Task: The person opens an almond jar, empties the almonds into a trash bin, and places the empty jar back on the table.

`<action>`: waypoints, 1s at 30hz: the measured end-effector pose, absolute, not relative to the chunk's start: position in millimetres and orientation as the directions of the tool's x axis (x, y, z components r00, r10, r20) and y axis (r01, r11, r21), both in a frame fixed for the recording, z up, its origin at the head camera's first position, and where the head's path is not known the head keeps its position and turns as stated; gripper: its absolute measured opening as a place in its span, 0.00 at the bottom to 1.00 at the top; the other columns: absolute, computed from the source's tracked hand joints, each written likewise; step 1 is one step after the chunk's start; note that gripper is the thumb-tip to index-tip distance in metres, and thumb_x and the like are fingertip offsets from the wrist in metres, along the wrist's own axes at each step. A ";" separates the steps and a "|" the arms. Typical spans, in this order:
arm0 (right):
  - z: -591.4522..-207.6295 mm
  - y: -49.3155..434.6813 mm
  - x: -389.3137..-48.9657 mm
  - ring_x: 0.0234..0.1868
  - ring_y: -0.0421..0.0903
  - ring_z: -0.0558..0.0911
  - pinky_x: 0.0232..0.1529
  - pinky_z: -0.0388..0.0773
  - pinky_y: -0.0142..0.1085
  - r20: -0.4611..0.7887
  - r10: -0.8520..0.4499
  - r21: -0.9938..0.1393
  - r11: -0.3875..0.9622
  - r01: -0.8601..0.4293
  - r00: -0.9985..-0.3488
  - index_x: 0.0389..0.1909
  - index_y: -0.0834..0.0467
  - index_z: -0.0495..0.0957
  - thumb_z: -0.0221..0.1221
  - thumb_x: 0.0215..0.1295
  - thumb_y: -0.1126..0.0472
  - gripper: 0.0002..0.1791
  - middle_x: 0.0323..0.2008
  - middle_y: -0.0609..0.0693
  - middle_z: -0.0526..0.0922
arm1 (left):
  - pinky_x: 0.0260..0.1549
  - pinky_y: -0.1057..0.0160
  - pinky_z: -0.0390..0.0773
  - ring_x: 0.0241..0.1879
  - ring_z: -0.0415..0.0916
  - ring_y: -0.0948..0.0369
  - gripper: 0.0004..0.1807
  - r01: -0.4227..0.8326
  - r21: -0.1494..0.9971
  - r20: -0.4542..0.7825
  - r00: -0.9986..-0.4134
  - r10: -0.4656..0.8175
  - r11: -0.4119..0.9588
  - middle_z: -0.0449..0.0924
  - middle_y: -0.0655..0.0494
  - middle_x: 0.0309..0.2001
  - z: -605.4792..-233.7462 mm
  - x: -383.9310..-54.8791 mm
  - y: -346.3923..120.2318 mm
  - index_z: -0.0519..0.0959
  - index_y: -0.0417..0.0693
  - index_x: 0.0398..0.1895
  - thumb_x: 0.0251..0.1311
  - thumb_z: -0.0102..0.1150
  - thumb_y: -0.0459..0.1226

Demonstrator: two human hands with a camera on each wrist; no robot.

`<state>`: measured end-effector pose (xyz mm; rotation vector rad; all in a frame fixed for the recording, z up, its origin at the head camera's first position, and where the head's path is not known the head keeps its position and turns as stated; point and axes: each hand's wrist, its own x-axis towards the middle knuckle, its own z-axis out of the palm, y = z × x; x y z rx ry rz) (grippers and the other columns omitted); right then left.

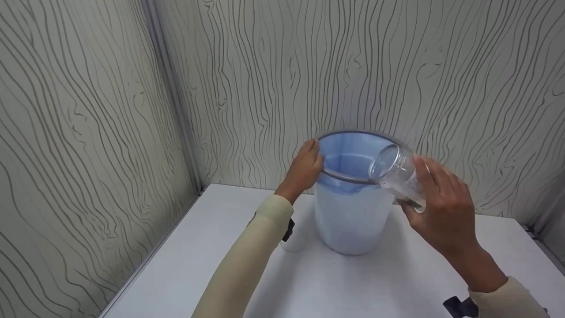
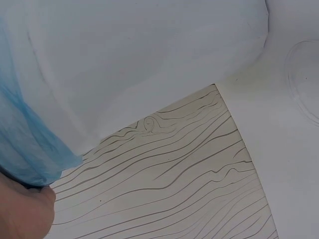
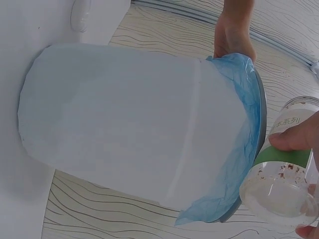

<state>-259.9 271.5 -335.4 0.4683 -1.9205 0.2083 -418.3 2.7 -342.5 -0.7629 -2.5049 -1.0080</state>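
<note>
A white trash can (image 1: 353, 221) stands upright on the white table, lined with a blue plastic bag (image 1: 351, 152) that folds over its rim under a grey ring. My left hand (image 1: 305, 165) grips the rim at the left side. In my right hand (image 1: 448, 212) is a clear jar (image 1: 401, 179), tilted so its uncapped mouth points over the can's right rim. The right wrist view shows the jar's green-and-white label (image 3: 286, 155) and reddish-brown bits on its wall near the base. The can's bottom inside is hidden.
A clear round object (image 1: 293, 242), perhaps a lid or another jar, sits on the table (image 1: 212, 229) left of the can, partly behind my left sleeve. Wood-grain patterned walls (image 1: 273, 88) rise behind and at the left.
</note>
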 end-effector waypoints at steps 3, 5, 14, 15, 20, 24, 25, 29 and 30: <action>-337.4 270.9 -259.0 0.57 0.66 0.78 0.51 0.76 0.66 0.918 -0.219 0.065 0.904 -0.422 -0.330 0.70 0.60 0.71 0.82 0.29 0.68 0.57 0.62 0.63 0.78 | 0.76 0.58 0.46 0.80 0.43 0.51 0.33 0.588 0.536 0.488 -0.801 0.346 0.605 0.47 0.44 0.81 -343.4 -417.7 2.3 0.51 0.35 0.79 0.78 0.29 0.45; -338.7 270.3 -257.7 0.57 0.66 0.79 0.50 0.76 0.66 0.918 -0.212 0.054 0.903 -0.425 -0.335 0.70 0.60 0.71 0.82 0.29 0.67 0.57 0.62 0.63 0.78 | 0.76 0.58 0.45 0.80 0.43 0.51 0.33 0.586 0.536 0.488 -0.802 0.344 0.607 0.47 0.44 0.81 -343.9 -417.6 2.3 0.51 0.35 0.79 0.78 0.29 0.45; -345.0 266.5 -248.2 0.58 0.66 0.79 0.55 0.75 0.65 0.915 -0.168 -0.021 0.888 -0.459 -0.367 0.71 0.61 0.70 0.82 0.30 0.68 0.57 0.63 0.63 0.77 | 0.76 0.59 0.45 0.80 0.43 0.51 0.32 0.589 0.535 0.487 -0.801 0.348 0.605 0.47 0.44 0.81 -342.4 -416.8 2.2 0.50 0.36 0.79 0.79 0.30 0.44; -345.6 266.2 -246.8 0.58 0.66 0.78 0.57 0.75 0.65 0.914 -0.162 -0.033 0.885 -0.464 -0.372 0.71 0.61 0.69 0.82 0.30 0.68 0.58 0.63 0.63 0.77 | 0.76 0.59 0.45 0.80 0.43 0.51 0.32 0.591 0.535 0.488 -0.800 0.351 0.604 0.47 0.44 0.81 -341.7 -416.5 2.3 0.50 0.36 0.79 0.79 0.30 0.44; -348.6 265.6 -239.7 0.61 0.66 0.77 0.58 0.73 0.64 0.902 -0.140 -0.081 0.875 -0.478 -0.409 0.73 0.60 0.67 0.81 0.33 0.67 0.58 0.64 0.63 0.76 | 0.76 0.59 0.45 0.80 0.43 0.52 0.33 0.597 0.538 0.490 -0.796 0.355 0.596 0.47 0.44 0.81 -338.3 -415.9 3.6 0.50 0.34 0.79 0.78 0.30 0.44; -350.9 264.4 -234.5 0.62 0.66 0.76 0.59 0.72 0.65 0.884 -0.125 -0.117 0.874 -0.471 -0.451 0.74 0.60 0.64 0.81 0.36 0.66 0.58 0.66 0.63 0.74 | 0.76 0.60 0.45 0.80 0.43 0.52 0.33 0.589 0.542 0.488 -0.802 0.346 0.599 0.47 0.45 0.81 -339.0 -416.7 4.4 0.51 0.35 0.79 0.78 0.30 0.44; -351.4 263.9 -233.3 0.63 0.66 0.76 0.59 0.72 0.64 0.880 -0.120 -0.126 0.873 -0.470 -0.459 0.75 0.60 0.64 0.81 0.36 0.65 0.59 0.66 0.64 0.74 | 0.76 0.59 0.45 0.80 0.43 0.52 0.32 0.587 0.544 0.487 -0.803 0.344 0.599 0.47 0.45 0.81 -339.4 -416.6 4.5 0.51 0.35 0.79 0.78 0.31 0.43; -354.0 261.0 -229.6 0.64 0.65 0.75 0.59 0.72 0.64 0.866 -0.111 -0.151 0.871 -0.467 -0.487 0.76 0.59 0.63 0.81 0.38 0.63 0.59 0.66 0.64 0.73 | 0.76 0.59 0.45 0.80 0.43 0.52 0.32 0.583 0.540 0.489 -0.804 0.338 0.607 0.48 0.45 0.81 -341.0 -417.0 3.7 0.51 0.35 0.79 0.78 0.32 0.43; -354.8 260.0 -229.1 0.64 0.65 0.75 0.59 0.72 0.64 0.865 -0.109 -0.156 0.870 -0.468 -0.490 0.76 0.59 0.62 0.81 0.37 0.63 0.59 0.66 0.64 0.73 | 0.76 0.59 0.45 0.80 0.43 0.52 0.32 0.583 0.542 0.489 -0.804 0.337 0.605 0.48 0.45 0.81 -341.3 -417.2 3.6 0.51 0.35 0.79 0.78 0.32 0.42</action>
